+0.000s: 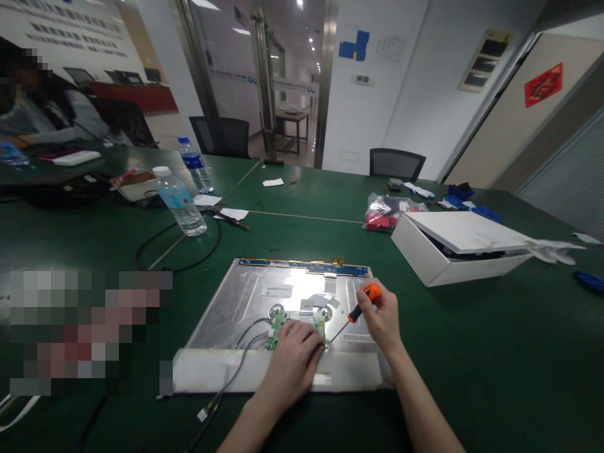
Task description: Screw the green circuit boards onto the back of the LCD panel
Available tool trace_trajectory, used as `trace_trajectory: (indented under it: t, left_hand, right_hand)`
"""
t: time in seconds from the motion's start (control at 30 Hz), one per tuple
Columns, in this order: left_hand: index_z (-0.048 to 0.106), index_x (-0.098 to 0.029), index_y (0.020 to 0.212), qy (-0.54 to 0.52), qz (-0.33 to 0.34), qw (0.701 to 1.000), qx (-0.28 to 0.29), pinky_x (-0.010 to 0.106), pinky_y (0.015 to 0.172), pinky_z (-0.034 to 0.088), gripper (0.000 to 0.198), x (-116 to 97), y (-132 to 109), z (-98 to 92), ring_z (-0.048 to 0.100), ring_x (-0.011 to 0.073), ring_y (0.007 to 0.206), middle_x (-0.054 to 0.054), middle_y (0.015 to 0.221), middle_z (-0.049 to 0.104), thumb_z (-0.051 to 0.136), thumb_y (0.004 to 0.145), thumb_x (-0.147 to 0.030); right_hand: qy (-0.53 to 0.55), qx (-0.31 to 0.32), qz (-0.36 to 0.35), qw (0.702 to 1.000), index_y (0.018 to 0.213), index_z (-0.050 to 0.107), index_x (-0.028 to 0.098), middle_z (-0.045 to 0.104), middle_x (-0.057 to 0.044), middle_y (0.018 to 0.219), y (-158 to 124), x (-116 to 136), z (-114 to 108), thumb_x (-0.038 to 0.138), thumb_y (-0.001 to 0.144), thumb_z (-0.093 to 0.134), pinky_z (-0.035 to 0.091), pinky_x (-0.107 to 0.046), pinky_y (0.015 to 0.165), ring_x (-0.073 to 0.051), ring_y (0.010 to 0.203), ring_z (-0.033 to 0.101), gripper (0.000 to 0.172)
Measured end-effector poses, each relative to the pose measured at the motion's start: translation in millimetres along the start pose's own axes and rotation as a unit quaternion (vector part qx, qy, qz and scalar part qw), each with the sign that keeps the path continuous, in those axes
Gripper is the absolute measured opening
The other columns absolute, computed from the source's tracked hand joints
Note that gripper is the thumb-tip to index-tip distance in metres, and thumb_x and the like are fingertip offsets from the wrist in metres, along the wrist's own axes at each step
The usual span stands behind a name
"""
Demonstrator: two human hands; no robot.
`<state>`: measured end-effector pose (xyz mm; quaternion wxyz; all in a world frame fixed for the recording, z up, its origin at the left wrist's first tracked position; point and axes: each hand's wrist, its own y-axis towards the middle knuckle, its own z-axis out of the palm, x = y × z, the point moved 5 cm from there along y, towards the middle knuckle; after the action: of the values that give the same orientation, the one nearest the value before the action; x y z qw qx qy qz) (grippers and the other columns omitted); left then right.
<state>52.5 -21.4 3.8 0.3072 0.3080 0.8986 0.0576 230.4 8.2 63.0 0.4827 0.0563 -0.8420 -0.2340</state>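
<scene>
A flat metal-backed display panel (221, 308) lies on the table before me, with a blue circuit strip (283, 265) along its far edge. On the panel's middle sits a green circuit board (274, 333), partly covered by my left hand (298, 346), whose bent fingers press on it and hold its right side. My right hand (383, 314) grips an orange and black screwdriver (372, 293). Its thin shaft slants down left, the tip at the board's lower right corner; a screw there is too small to make out. Dark cables (245, 358) run from the board's left side.
Right of the panel stands a white box (438, 267) with its lid ajar, beside a plastic bag with red items (382, 214). Two water bottles (182, 201) (194, 165), a black cable (141, 242) and paper scraps (231, 214) lie left. A person (56, 107) sits far left.
</scene>
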Motion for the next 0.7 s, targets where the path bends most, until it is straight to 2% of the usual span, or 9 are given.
trace_trajectory:
  t: [0.2, 0.43, 0.57, 0.7]
  left_hand:
    - [0.060, -0.021, 0.086, 0.004, -0.002, 1.000, 0.013, 0.043, 0.092, 0.034, 0.012, 1, -2, 1.7, 0.054, 0.0219, 0.090, 0.003, 0.091, 0.062, 0.052, 0.083, -0.012]
    - [0.059, -0.021, 0.086, 0.003, 0.005, 1.000, -0.004, 0.042, 0.091, 0.034, 0.012, 0, -1, -0.7, 0.054, 0.0216, 0.090, 0.003, 0.090, 0.062, 0.054, 0.081, -0.012]
    - [0.058, -0.021, 0.084, -0.004, 0.014, 1.000, -0.019, 0.041, 0.089, 0.036, 0.011, -3, 0, -1.9, 0.054, 0.0214, 0.088, 0.003, 0.089, 0.062, 0.054, 0.080, -0.011]
    - [0.058, -0.020, 0.083, -0.009, 0.014, 1.000, -0.021, 0.042, 0.089, 0.035, 0.011, -3, 0, -1.4, 0.054, 0.0214, 0.088, 0.002, 0.088, 0.061, 0.054, 0.080, -0.010]
  right_hand:
    - [0.000, 0.001, -0.044, 0.999, 0.070, 0.048, 0.022, 0.045, 0.004, 0.051, -11, 11, 11, 0.043, 0.086, 0.048, 0.034, -0.025, 0.048, -0.012, 0.045, 0.043, 0.026]
    - [0.010, -0.017, -0.060, 0.998, 0.069, 0.048, 0.022, 0.045, 0.006, 0.047, -13, 15, 13, 0.039, 0.087, 0.049, 0.033, -0.022, 0.045, -0.011, 0.042, 0.043, 0.025]
    - [0.019, -0.038, -0.095, 0.995, 0.068, 0.048, 0.021, 0.045, 0.007, 0.047, -13, 18, 14, 0.038, 0.088, 0.050, 0.032, -0.020, 0.042, -0.009, 0.039, 0.042, 0.026]
    - [0.023, -0.034, -0.106, 0.993, 0.068, 0.048, 0.021, 0.045, 0.007, 0.047, -14, 19, 15, 0.035, 0.087, 0.052, 0.033, -0.019, 0.042, -0.008, 0.039, 0.044, 0.024]
